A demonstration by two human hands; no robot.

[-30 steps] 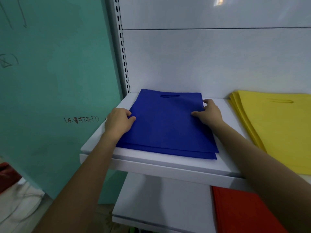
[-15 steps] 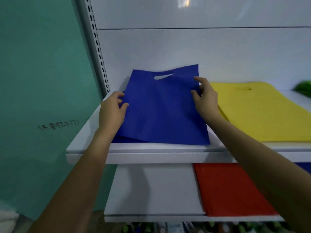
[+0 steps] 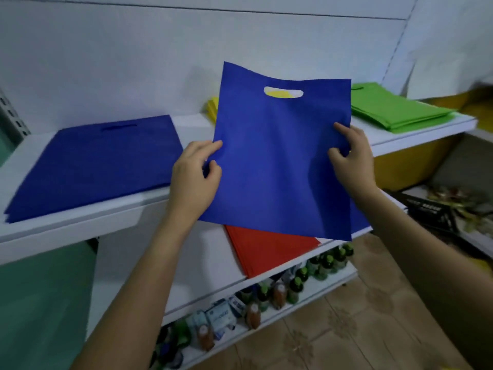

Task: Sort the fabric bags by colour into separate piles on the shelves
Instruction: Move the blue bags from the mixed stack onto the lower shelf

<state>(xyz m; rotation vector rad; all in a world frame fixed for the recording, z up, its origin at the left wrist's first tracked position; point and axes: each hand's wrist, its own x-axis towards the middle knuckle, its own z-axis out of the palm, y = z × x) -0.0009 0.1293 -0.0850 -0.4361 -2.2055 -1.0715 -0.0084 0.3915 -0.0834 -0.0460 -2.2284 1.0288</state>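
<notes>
White shelves (image 3: 190,125) ahead: left hand (image 3: 194,177) and right hand (image 3: 352,158) each pinch a side edge of the blue bag (image 3: 280,161), held upright in front. Blue pile (image 3: 98,158) lies left on the top shelf, green pile (image 3: 394,113) right, red pile (image 3: 266,249) below.

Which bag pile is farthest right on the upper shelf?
The green pile; the blue pile lies at the left end, and the yellow pile peeks out behind the held blue bag.

Blue bag (image 3: 280,169) held upright midair, blue pile (image 3: 101,161) flat at left, green pile (image 3: 394,113) right, red pile (image 3: 266,252) below
</notes>
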